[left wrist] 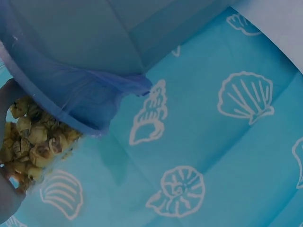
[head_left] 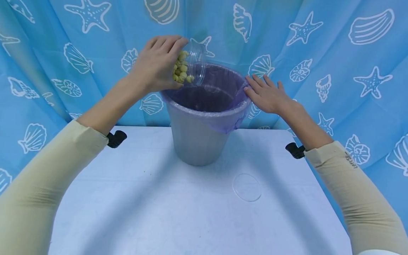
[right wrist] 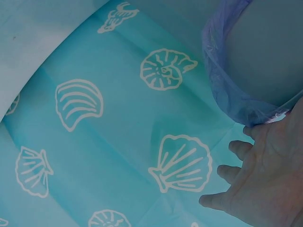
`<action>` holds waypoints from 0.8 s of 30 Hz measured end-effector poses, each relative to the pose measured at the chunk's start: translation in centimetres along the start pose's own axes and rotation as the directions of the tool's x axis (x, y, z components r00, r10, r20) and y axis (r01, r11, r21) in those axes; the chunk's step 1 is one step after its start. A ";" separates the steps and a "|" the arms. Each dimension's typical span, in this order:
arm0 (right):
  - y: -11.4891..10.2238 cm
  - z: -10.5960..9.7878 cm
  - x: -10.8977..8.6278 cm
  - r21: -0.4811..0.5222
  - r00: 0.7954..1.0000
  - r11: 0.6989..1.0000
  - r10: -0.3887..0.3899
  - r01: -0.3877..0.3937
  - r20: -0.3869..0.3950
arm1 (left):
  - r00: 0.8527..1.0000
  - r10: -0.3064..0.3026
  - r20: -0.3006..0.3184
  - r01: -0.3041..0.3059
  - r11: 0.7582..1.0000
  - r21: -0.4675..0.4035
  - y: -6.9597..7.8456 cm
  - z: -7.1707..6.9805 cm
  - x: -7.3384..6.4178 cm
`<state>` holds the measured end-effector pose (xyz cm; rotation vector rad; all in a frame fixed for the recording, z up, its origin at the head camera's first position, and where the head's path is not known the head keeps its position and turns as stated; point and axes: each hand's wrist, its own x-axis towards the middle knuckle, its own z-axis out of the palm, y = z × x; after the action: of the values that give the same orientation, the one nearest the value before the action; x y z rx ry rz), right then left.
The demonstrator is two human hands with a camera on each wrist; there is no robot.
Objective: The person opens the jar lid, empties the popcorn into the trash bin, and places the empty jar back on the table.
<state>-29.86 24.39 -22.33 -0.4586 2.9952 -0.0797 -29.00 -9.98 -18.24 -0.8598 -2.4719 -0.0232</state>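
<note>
My left hand (head_left: 157, 65) grips a clear plastic jar (head_left: 198, 65) tipped on its side, mouth pointing right over the bin's opening. Yellowish, roundish dried pieces (head_left: 181, 69), perhaps flower buds, sit inside the jar; the left wrist view shows these pieces (left wrist: 40, 139) close up, yellow-brown. The grey bin (head_left: 198, 140) stands upright on the table, lined with a purple plastic bag (head_left: 223, 122) folded over its rim. My right hand (head_left: 267, 94) rests on the bin's right rim with fingers spread and extended. In the right wrist view its thumb side meets the purple bag (right wrist: 227, 99).
A round, clear, thin lid (head_left: 247, 187) lies on the white table (head_left: 178, 219) in front of the bin, to the right. Behind the table hangs a blue curtain (head_left: 271, 32) printed with white shells and starfish. A few tiny specks dot the tabletop.
</note>
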 end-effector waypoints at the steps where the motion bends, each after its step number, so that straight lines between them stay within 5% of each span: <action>1: 0.0 0.0 0.0 -0.001 1.000 1.000 0.000 0.000 -0.001 | 1.000 0.010 0.000 -0.010 1.000 0.009 0.1 0.1 0.2; 9: 0.0 0.0 0.0 0.001 1.000 1.000 0.001 -0.001 -0.001 | 0.998 0.065 -0.021 -0.064 0.997 0.036 0.4 0.6 1.0; 24: 0.0 0.2 0.0 0.009 1.000 1.000 0.002 -0.002 -0.008 | 0.994 0.078 0.083 -0.084 0.994 0.067 1.4 1.2 1.8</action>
<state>-29.81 24.38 -22.48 -0.4557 3.0017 -0.0944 -29.96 -7.62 -18.66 -0.9470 -2.4933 0.1282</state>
